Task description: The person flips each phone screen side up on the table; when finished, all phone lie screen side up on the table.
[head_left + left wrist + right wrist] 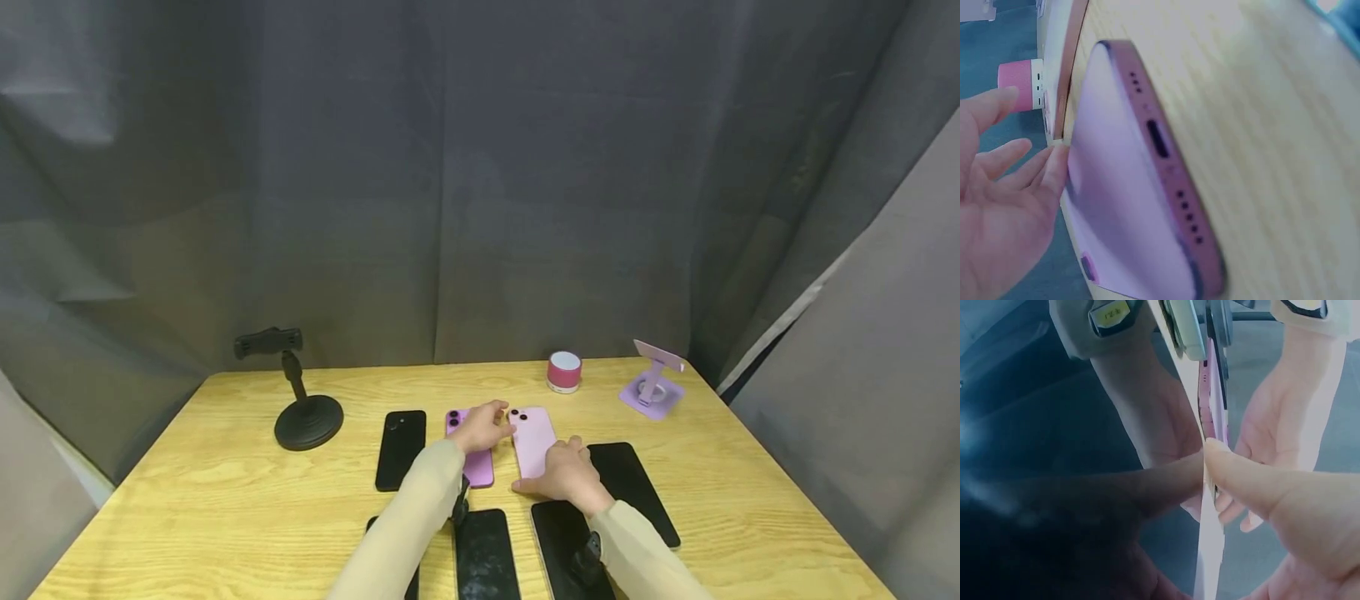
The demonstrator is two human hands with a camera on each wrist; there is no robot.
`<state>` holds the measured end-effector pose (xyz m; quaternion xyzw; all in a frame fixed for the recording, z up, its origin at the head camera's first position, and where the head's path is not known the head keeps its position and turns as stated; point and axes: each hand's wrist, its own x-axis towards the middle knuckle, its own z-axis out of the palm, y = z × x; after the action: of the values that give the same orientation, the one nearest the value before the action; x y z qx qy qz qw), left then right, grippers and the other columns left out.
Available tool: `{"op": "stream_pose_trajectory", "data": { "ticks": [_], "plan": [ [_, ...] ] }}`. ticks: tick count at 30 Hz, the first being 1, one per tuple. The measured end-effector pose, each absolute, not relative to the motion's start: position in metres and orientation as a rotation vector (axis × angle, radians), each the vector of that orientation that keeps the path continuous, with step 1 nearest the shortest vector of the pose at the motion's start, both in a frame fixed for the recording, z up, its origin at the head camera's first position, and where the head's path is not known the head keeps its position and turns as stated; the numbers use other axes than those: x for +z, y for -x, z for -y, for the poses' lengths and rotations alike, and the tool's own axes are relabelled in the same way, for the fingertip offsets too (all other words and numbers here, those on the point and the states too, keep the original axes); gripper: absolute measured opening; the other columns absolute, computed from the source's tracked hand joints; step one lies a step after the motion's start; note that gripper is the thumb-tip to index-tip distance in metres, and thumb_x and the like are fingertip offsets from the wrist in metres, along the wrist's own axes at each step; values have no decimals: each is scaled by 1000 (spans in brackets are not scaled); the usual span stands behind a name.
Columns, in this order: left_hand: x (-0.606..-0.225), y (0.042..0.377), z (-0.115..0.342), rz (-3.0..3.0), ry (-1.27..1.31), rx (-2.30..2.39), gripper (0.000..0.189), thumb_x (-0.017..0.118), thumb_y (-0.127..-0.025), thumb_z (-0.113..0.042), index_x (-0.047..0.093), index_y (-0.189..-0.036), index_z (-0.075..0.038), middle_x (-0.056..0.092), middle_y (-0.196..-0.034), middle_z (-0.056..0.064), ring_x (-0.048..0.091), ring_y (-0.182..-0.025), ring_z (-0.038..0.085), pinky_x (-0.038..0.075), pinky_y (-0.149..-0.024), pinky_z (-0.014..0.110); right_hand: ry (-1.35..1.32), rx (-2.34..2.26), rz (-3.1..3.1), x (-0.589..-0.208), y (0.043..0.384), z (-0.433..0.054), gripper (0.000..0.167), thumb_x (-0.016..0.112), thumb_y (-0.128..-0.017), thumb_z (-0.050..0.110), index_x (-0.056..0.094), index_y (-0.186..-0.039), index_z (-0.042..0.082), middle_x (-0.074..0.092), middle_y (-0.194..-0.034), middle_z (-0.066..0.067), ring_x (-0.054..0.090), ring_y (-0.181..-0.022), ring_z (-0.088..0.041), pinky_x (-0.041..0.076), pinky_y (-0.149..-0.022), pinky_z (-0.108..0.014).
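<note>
A pale pink phone (532,435) lies back up on the wooden table, its two camera lenses at the far end. My right hand (567,475) spans its near end, thumb at the left edge and fingers toward the right edge. Over a purple phone (478,468) reaches my left hand (482,427), fingertips beside the pale phone's upper left corner. In the left wrist view the purple phone (1122,169) fills the middle, its charging port facing the camera, with spread left fingers close to its far side. My right thumb (1241,478) stretches across the right wrist view.
Black phones lie around: one at left (401,450), one in front (486,554), another under my right wrist (566,542), and a larger black device (632,492) at right. Behind stand a black holder (308,421), a pink speaker (564,372) and a lilac stand (652,392).
</note>
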<state>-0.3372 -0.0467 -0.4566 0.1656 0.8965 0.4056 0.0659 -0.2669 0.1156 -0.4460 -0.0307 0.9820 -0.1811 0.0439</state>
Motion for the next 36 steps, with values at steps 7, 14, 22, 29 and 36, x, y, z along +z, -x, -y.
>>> {"op": "stream_pose_trajectory", "data": {
  "ticks": [7, 14, 22, 29, 36],
  "plan": [
    [-456, 338, 47, -2704, -579, 1122, 48, 58, -92, -11, 46, -132, 11, 54, -130, 29, 52, -123, 39, 42, -105, 46, 99, -476, -3037, -445, 272, -110, 76, 83, -64, 52, 61, -99, -12, 49, -89, -20, 48, -87, -35, 49, -68, -45],
    [-459, 338, 47, -2730, -582, 1073, 48, 58, -92, -11, 46, -134, 10, 54, -132, 26, 51, -126, 37, 40, -107, 44, 24, -477, -3000, -445, 276, -106, 77, 82, -68, 48, 57, -105, -15, 47, -91, -22, 48, -85, -35, 49, -69, -47],
    [-462, 340, 41, -2801, -604, 1013, 43, 58, -89, -5, 52, -127, 13, 59, -126, 26, 55, -120, 36, 43, -105, 43, -16, -424, -2977, -448, 279, -105, 84, 78, -70, 45, 46, -115, -18, 46, -94, -27, 51, -82, -35, 52, -76, -47],
    [-459, 336, 37, -2798, -566, 1091, 40, 53, -87, 4, 52, -127, 14, 61, -122, 26, 60, -109, 32, 48, -98, 42, 11, -507, -2940, -448, 278, -104, 81, 76, -72, 39, 41, -115, -20, 42, -94, -27, 51, -71, -30, 52, -67, -42],
    [-457, 332, 37, -2783, -581, 1136, 39, 55, -88, 4, 53, -126, 11, 67, -108, 21, 58, -78, 20, 49, -69, 26, 68, -515, -2952, -447, 277, -105, 81, 72, -71, 42, 43, -112, -22, 44, -96, -29, 51, -72, -30, 51, -67, -42]
  ]
}}
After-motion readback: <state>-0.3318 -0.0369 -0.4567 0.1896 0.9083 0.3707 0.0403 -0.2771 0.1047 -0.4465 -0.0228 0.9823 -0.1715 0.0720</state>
